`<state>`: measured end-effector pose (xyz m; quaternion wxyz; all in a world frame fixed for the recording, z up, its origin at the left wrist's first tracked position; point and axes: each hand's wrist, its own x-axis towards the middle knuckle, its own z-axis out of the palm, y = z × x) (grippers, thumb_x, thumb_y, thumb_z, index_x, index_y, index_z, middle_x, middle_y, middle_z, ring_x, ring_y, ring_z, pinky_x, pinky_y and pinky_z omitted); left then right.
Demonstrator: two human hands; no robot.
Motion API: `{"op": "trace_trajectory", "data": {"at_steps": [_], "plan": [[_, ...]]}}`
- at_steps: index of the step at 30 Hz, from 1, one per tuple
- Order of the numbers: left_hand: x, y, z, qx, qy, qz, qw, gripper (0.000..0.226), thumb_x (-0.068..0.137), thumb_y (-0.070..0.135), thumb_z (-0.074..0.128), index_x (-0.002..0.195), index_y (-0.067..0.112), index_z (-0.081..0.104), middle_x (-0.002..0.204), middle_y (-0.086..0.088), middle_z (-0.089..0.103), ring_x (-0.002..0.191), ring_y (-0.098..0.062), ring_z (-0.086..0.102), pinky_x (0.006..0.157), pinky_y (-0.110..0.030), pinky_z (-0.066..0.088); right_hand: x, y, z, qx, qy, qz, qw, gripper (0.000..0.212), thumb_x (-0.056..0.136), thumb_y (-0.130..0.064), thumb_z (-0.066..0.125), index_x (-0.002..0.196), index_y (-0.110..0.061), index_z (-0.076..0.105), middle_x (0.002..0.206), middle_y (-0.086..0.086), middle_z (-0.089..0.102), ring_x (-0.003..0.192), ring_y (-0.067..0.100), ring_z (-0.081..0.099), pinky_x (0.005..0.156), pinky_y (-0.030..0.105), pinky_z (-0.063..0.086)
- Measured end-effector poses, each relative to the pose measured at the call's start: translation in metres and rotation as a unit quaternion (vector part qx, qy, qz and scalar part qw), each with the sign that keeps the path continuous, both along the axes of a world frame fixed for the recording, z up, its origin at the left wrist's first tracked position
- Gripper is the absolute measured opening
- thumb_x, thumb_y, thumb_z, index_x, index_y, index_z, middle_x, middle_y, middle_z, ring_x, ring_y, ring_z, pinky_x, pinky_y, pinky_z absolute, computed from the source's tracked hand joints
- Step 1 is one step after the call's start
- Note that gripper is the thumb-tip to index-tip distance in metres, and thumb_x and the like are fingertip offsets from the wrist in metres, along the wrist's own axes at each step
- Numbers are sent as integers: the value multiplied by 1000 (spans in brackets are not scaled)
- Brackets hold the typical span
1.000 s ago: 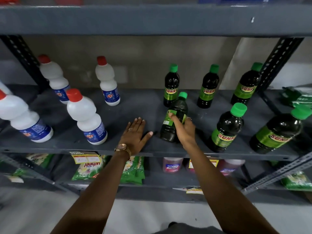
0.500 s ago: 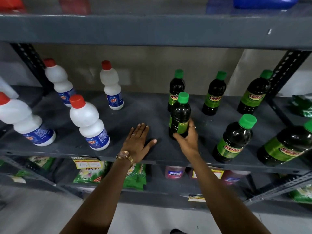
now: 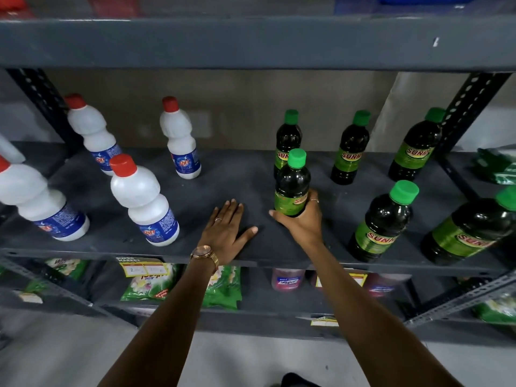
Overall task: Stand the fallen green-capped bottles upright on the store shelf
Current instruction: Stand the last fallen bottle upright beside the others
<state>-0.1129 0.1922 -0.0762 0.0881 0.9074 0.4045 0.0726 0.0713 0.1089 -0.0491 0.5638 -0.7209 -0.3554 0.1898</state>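
Now upright, green-capped bottle (image 3: 291,188) of dark liquid in right hand (image 3: 303,222)

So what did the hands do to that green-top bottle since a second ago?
The right hand tipped the green-capped bottle from leaning to standing upright, and still grips its base. The left hand stayed flat on the shelf. The other bottles didn't move.

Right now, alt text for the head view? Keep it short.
A person's right hand grips an upright dark plastic bottle with a green cap on a grey metal store shelf, while the left hand rests flat on the shelf beside it. Five more green-capped bottles stand right and behind; white red-capped bottles stand left.
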Motion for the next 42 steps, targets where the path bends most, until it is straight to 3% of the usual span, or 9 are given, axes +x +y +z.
{"op": "trace_trajectory", "data": {"at_steps": [2, 4, 7, 10, 15, 21, 27, 31, 42], "plan": [[-1, 0, 1, -3, 5, 0, 1000, 87, 82, 71, 12, 147, 14, 9, 158, -8, 7, 144, -18, -1, 118, -39, -2, -7, 6, 0, -4, -18, -46, 999, 88, 37, -55, 88, 108, -16, 53, 109, 3, 59, 106, 21, 56, 92, 39, 50], [-1, 0, 3, -7, 9, -3, 1000, 83, 85, 69, 17, 147, 13, 8, 158, -9, 5, 144, -18, -2, 118, -39, -2, -11, 8, 2, -18, -32, -67, 997, 96, 36, -63, 86, 113, -15, 54, 115, 7, 55, 113, 22, 49, 97, 35, 45], [-1, -1, 2, -13, 8, -5, 1000, 82, 87, 67, 19, 147, 14, 7, 158, -8, 5, 144, -17, -3, 118, -39, -2, -5, 3, 0, -14, -35, -28, 999, 82, 50, -49, 87, 116, -15, 52, 115, 4, 55, 113, 20, 51, 94, 31, 44], [-1, -1, 2, -13, 5, -4, 1000, 80, 88, 66, 21, 147, 14, 7, 158, -8, 5, 144, -17, -3, 118, -40, -2, 4, -6, -1, -16, -9, 20, 1000, 64, 62, -25, 86, 117, -17, 54, 103, -4, 61, 99, 12, 59, 85, 26, 47], [-1, -1, 5, -18, 3, -3, 1000, 82, 87, 67, 21, 147, 14, 7, 158, -8, 4, 144, -17, -3, 118, -39, -3, 5, -3, 0, -32, 1, 10, 999, 78, 47, -52, 87, 112, -20, 57, 110, 0, 65, 102, 15, 62, 87, 33, 53], [-2, 0, 1, -16, 3, -2, 1000, 88, 80, 71, 14, 147, 14, 7, 158, -8, 4, 144, -17, -3, 117, -38, -3, 18, -13, 2, -71, -49, 76, 993, 64, 56, -22, 91, 110, -11, 60, 108, 6, 68, 98, 17, 63, 82, 26, 47], [-2, -1, 1, -14, 5, -4, 1000, 90, 78, 72, 12, 147, 14, 9, 158, -7, 5, 144, -17, -3, 118, -39, -3, 5, -49, 1, -79, -65, 96, 990, 62, 54, -29, 92, 108, -15, 64, 98, -4, 69, 95, 13, 65, 85, 26, 51], [-2, 0, 1, -12, 10, -2, 1000, 86, 83, 71, 17, 147, 14, 8, 158, -7, 4, 144, -17, -3, 118, -39, -1, -9, -77, -7, -83, -102, 100, 986, 65, 56, -38, 89, 111, -14, 62, 103, 2, 71, 95, 16, 66, 85, 33, 54], [-1, -3, 2, -4, 0, 4, 1000, 78, 89, 63, 27, 147, 13, 11, 158, -8, 8, 144, -18, 0, 118, -40, 0, -5, -83, -8, -139, -125, 141, 972, 77, 59, -36, 88, 123, -10, 53, 115, 10, 65, 108, 24, 58, 92, 38, 49]]}}
